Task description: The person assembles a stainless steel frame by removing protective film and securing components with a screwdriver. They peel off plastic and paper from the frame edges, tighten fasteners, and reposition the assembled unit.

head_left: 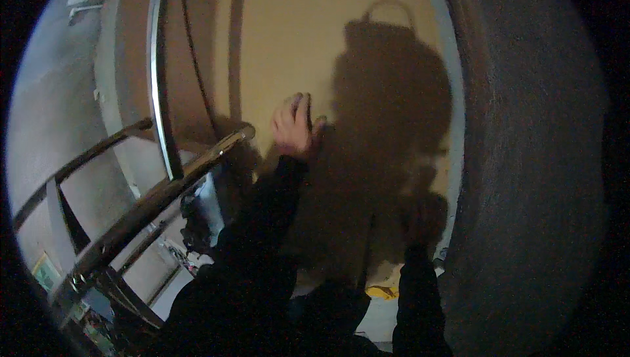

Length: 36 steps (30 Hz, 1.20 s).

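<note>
While the left hand (296,128) is spread and empty, on or near the tan board (292,35) between the rail (164,191) and the dark wall (525,160); the right hand (421,220) is too shadowy to tell; it looks like a steadying step; pushing would need flat hands.

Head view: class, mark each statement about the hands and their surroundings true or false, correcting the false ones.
1. The left hand is in front of the tan panel. True.
2. The left hand grips a tool. False: its fingers are spread, holding nothing visible.
3. A large dark shadow falls on the panel. True.
4. The brown frame is right of both hands. False: the brown frame is to their left.
5. Both sleeves are white. False: the sleeves are dark.
6. Something yellow shows beside the right forearm. True.
</note>
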Motion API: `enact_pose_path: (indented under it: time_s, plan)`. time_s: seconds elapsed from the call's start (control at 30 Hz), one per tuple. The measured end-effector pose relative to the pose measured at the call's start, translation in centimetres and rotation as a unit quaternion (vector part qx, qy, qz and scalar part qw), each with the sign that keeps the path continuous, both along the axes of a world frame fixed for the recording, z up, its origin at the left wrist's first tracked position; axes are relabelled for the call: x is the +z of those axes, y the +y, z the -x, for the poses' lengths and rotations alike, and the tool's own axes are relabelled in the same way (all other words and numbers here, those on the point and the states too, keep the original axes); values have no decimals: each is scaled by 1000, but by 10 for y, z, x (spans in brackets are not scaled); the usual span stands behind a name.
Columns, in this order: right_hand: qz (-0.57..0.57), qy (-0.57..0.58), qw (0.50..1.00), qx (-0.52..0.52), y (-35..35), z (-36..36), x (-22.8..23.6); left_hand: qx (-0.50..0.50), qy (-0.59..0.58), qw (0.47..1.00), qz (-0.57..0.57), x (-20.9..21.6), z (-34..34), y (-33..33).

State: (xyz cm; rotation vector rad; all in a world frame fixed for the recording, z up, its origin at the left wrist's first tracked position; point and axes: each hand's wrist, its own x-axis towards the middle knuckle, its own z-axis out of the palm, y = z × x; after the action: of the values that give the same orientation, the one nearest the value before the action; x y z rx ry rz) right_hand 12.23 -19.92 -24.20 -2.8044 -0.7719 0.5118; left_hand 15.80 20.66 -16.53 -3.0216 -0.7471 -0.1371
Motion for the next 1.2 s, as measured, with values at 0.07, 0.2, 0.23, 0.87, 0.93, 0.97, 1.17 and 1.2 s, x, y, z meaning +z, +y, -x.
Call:
enact_pose_path:
  time_s: [0.07, 0.2, 0.23, 0.87, 0.93, 0.97, 1.17, 1.2]
  plan:
    - [77, 56, 994, -55, -4, 5, 0, 12, -51, 997, 64, -26, -12, -2]
    - [-28, 80, 993, -81, 32, -26, 11, -46, -69, 997, 7, -48, 18, 18]
    - [-79, 78, 990, -91, 47, -44, 15, -29, -45, 998, 14, -42, 22, 16]
    - [-130, -181, 963, 150, 340, -315, 44, 38, -61, 989, 128, -26, 51, 3]
    - [-142, -187, 962, 138, 327, -301, 37, 51, 16, 985, 162, -11, 57, 3]
    - [-146, -194, 961, 131, 325, -300, 34, 50, 59, 985, 157, -8, 54, 9]
    - [-36, -126, 984, 121, 337, -281, 66, 174, 315, 851, 384, 1, 20, 41]
    - [-40, -120, 985, 114, 328, -259, 58, 209, 296, 833, 417, -4, 39, 37]
